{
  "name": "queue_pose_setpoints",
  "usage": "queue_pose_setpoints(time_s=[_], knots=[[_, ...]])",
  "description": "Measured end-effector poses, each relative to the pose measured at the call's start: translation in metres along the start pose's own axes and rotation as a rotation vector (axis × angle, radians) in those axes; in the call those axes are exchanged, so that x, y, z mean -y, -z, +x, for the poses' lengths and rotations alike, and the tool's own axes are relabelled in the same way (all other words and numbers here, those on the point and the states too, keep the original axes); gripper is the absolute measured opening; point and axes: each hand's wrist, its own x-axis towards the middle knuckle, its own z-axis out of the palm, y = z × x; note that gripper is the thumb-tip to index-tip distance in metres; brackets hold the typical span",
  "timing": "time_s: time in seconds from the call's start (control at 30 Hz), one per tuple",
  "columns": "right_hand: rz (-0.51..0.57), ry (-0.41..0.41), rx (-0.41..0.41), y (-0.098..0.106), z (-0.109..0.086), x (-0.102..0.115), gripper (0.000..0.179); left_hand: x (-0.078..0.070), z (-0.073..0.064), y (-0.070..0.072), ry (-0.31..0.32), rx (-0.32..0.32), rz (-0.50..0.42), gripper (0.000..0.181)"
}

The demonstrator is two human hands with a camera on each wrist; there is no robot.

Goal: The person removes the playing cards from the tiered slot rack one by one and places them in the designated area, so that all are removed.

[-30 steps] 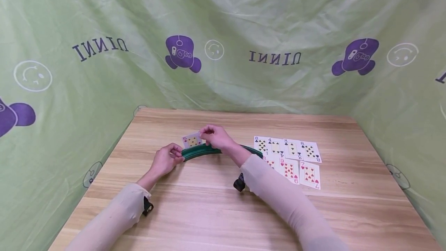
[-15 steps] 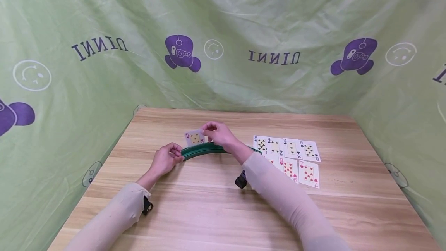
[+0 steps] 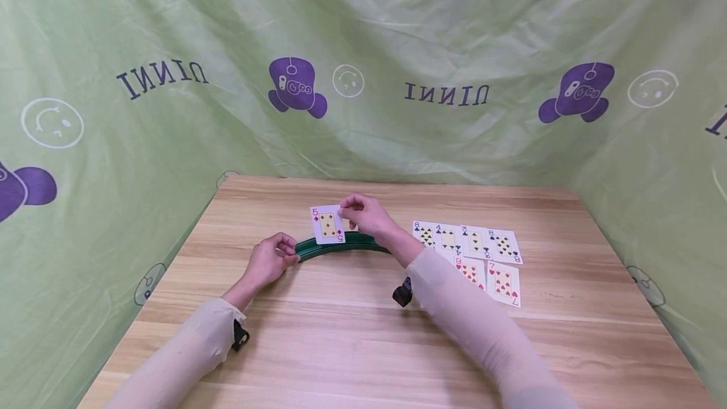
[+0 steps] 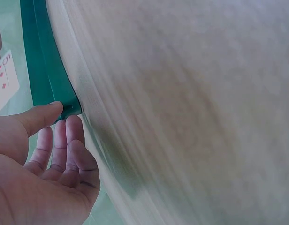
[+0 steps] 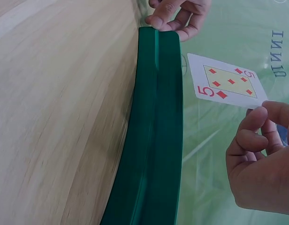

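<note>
A curved green card holder (image 3: 359, 242) with a lengthwise groove lies on the wooden table (image 3: 335, 333). My left hand (image 3: 267, 260) pinches its left end; in the left wrist view the thumb (image 4: 43, 115) is on top and fingertips lie beneath. My right hand (image 3: 369, 218) pinches the five of diamonds playing card (image 3: 327, 225) by its upper right corner, between thumb and fingers. The card overlaps the holder in the head view. From the right wrist, a gap shows between the card (image 5: 226, 82) and the holder (image 5: 156, 122). My right forearm covers the holder's right end.
Several face-up playing cards lie in two rows on the right: black clubs (image 3: 476, 243) behind, red hearts (image 3: 503, 284) in front. My right sleeve (image 3: 471, 327) partly hides the front row. A green printed curtain (image 3: 375, 144) rises behind the table's back edge.
The five of diamonds has come up and to the right with my right hand. Its lower edge, hidden behind the holder before, now shows. My left hand has stayed on the holder's end.
</note>
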Motion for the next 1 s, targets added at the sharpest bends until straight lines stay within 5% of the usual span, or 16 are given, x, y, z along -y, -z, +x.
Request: queue_pose_setpoints(time_s=[1.0], knots=[[0.017,-0.064,-0.038,0.047,-0.029,-0.012,0.02,0.001,-0.001,0.001,-0.029,-0.012,-0.003,0.023]])
